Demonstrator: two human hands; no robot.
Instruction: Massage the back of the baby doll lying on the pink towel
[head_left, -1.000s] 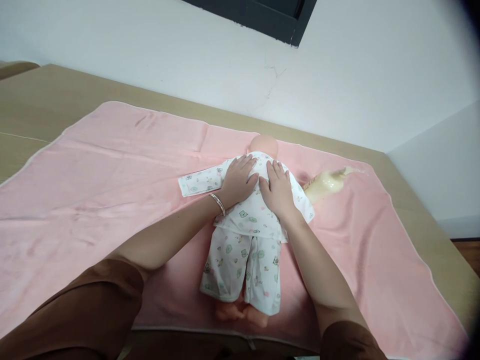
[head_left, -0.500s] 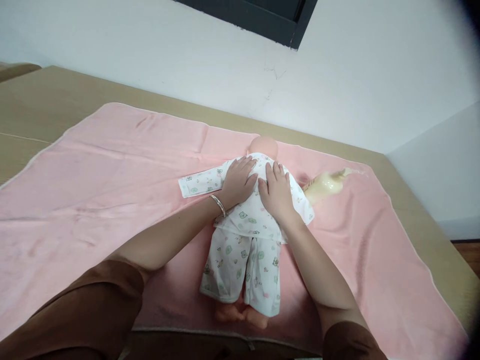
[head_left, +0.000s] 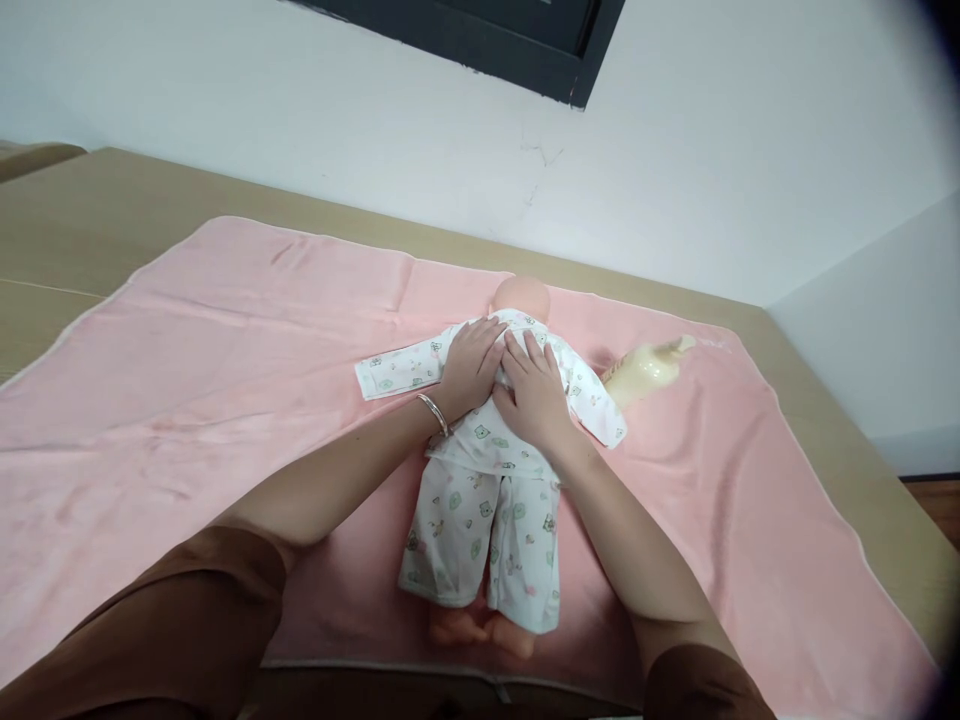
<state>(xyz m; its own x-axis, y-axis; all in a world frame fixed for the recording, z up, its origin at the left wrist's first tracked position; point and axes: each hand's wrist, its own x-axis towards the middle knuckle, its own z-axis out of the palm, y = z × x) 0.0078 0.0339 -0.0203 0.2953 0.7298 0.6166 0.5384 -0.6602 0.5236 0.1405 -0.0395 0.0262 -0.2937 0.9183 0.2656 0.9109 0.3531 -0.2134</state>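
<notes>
The left hand (head_left: 470, 367) and right hand (head_left: 535, 393) lie flat, unclenched, on the pajama top (head_left: 480, 436) of the baby doll (head_left: 522, 298), seemingly face-down on the pink blanket (head_left: 225, 340), where uneven sideways pressure could ruck that top or nudge the nearby pump bottle (head_left: 646, 372).

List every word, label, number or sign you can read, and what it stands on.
No text is readable.
Doll's shirt: printed figures, no legible letters.
Cream bottle: brownish markings, too blurred to read.
Pink blanket: pale mark near its far right corner, too faint to read.
</notes>
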